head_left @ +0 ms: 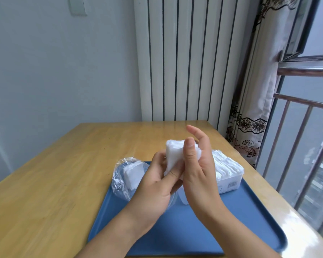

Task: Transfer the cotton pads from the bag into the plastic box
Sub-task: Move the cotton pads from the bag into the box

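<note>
One stack of cotton pads (177, 155) is held above the tray (203, 226), both grips closed on it: left hand (157, 185), right hand (198, 164); one bag (128, 175) with more pads at left, one plastic box (229, 174) filled at right; one wooden table (54, 174); radiator (185, 58), curtain (255, 94) and window (309, 127) behind.

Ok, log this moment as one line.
both hands hold white cotton pad stack | clear plastic bag part full | plastic box holds pads
</note>
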Action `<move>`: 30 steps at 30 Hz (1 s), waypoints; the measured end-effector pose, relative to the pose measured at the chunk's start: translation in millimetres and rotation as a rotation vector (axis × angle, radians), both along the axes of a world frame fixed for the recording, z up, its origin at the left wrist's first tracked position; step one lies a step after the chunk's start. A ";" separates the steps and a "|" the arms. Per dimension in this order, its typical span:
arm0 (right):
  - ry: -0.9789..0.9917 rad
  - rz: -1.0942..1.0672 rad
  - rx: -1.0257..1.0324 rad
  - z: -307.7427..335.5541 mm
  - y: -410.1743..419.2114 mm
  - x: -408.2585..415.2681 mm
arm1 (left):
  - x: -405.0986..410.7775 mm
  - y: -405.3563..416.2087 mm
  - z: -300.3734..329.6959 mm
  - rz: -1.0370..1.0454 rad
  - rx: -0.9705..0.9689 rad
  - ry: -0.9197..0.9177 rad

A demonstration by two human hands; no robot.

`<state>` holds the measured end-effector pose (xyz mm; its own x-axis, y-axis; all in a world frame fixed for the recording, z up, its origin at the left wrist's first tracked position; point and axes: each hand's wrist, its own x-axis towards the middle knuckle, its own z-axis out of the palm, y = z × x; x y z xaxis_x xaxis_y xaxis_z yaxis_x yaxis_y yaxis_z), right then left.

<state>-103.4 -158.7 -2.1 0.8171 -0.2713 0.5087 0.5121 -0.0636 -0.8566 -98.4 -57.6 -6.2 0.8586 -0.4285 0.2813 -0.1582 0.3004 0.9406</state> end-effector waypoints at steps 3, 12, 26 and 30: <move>0.034 0.026 -0.047 2.3 -3.8 -1.8 | 0.7 1.5 0.7 0.044 0.087 -0.067; -0.062 0.076 -0.382 16.4 -26.2 -6.5 | 2.1 12.9 9.4 0.108 0.121 -0.149; 0.086 0.242 -0.339 25.7 -42.7 1.7 | 7.8 8.8 -1.4 0.045 -0.142 0.037; 0.242 -0.005 -0.127 29.7 -67.8 13.0 | 3.5 4.2 -9.2 0.203 0.144 -0.233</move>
